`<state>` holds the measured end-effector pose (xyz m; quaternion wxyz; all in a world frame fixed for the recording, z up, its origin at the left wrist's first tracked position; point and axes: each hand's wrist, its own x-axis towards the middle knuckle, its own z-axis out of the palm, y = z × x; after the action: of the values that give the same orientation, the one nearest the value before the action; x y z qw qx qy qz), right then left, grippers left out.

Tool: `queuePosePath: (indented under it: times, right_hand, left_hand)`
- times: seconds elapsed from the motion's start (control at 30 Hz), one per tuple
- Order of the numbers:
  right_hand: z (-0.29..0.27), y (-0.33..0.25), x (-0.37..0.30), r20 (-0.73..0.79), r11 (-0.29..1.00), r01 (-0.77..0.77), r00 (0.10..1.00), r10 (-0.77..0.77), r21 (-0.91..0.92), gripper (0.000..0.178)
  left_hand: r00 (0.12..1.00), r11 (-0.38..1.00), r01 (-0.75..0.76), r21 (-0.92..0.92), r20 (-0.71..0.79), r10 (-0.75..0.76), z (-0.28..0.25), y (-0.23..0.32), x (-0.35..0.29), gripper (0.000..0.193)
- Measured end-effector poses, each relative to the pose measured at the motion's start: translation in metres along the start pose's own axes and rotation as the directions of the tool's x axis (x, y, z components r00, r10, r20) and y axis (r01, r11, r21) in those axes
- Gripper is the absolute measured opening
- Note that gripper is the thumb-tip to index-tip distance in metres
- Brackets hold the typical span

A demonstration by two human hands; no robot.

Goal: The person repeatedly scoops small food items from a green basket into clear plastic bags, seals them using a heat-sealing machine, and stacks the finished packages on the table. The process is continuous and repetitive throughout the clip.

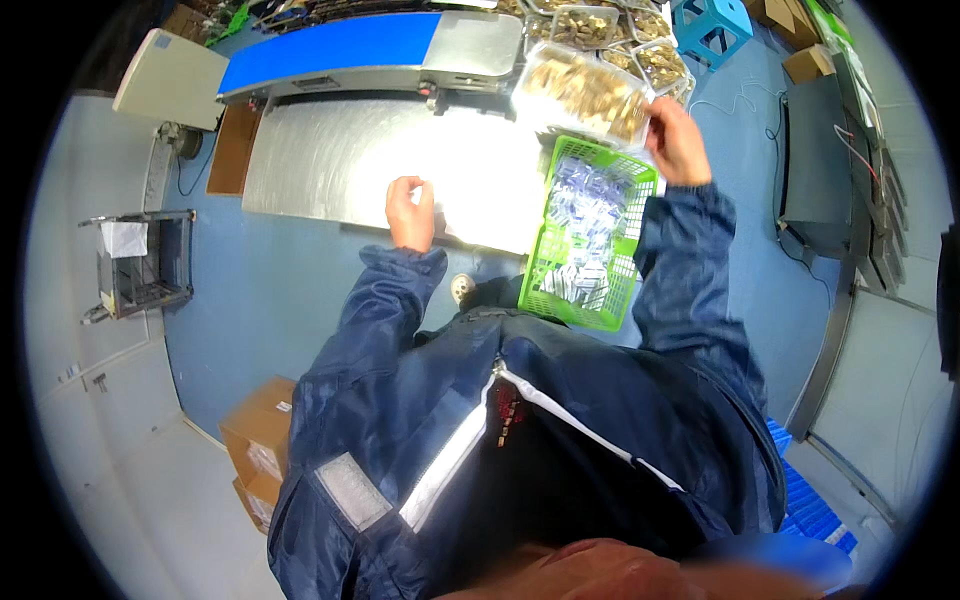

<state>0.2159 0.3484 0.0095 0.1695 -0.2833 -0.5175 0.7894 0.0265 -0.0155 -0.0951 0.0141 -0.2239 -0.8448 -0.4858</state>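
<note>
My right hand (680, 142) is closed on the right edge of a clear plastic tray (585, 92) full of brownish-yellow pieces, whose kind I cannot make out. The tray is slightly blurred at the far end of a green plastic basket (540, 272). Inside the basket lie many small clear-and-white packets (588, 205), with striped ones at the near end. Over the front edge of a shiny steel table (320, 160), my left hand (410, 213) has its fingers curled together. Whatever it may hold is hidden or lost in the glare.
Along the table's far side runs a conveyor with a blue belt (330, 52). More filled clear trays (660, 65) crowd the back right, beside a blue stool (715, 30). A metal cart (148, 262) stands at left, cardboard boxes (258, 430) at lower left, a dark cabinet (822, 160) at right.
</note>
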Motion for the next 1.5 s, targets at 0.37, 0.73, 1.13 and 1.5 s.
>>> queuePosePath:
  times: [0.37,0.73,1.13,1.5]
  right_hand:
    - [0.111,0.152,-0.119,-0.033,0.825,-0.411,0.888,0.458,0.387,0.019]
    - [0.139,0.178,-0.131,-0.408,0.937,-0.139,0.872,0.270,0.321,0.010]
    - [0.123,0.193,-0.082,-0.222,0.948,-0.317,0.922,0.316,0.032,0.016]
    - [0.119,0.204,-0.044,-0.020,0.935,-0.352,0.936,0.351,-0.036,0.013]
  left_hand:
    - [0.993,0.998,-0.012,-0.066,0.114,0.019,-0.005,0.001,-0.005,0.016]
    - [0.888,0.976,-0.214,0.041,0.424,0.177,0.000,-0.021,-0.032,0.035]
    - [0.773,0.941,0.326,-0.088,0.598,-0.212,0.017,-0.057,-0.005,0.042]
    - [0.788,0.982,0.166,0.087,0.588,-0.185,0.028,-0.071,-0.011,0.048]
